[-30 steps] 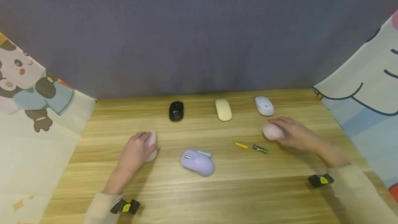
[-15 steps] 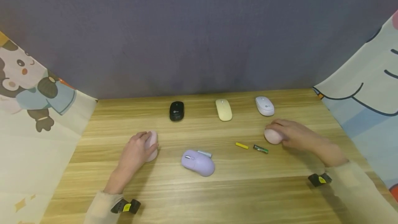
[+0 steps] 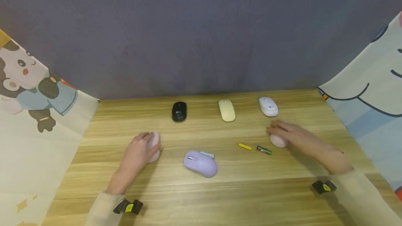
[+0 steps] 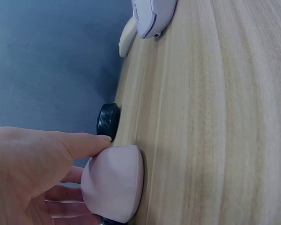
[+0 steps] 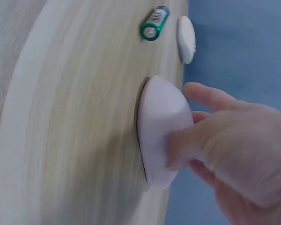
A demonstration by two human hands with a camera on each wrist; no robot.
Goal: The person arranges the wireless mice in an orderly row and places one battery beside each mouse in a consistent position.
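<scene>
My left hand [image 3: 135, 154] holds a pale pink computer mouse [image 3: 154, 142] on the left side of the table. In the left wrist view the thumb lies along one side of this mouse [image 4: 114, 180], with the fingers on the other. On the right, a second pale pink mouse [image 3: 278, 141] sits on the tabletop under my right hand [image 3: 298, 140], whose fingers are extended and blurred. The right wrist view has that mouse [image 5: 161, 112] flat on the wood; the thumb overlaps its side and a straight finger stands off it.
A black mouse [image 3: 179, 111], a yellow mouse [image 3: 227, 110] and a white mouse [image 3: 268, 106] line the back of the table. Nearer the middle lie a lilac mouse [image 3: 201, 164], a pale blue cylinder [image 3: 207, 155], a thin yellow cylinder [image 3: 245, 146] and a green-and-black battery [image 3: 264, 150].
The right hand has lowered its pink mouse onto the table, slightly nearer and to the right, and its fingers have straightened over it. My left hand and its mouse have stayed put.
</scene>
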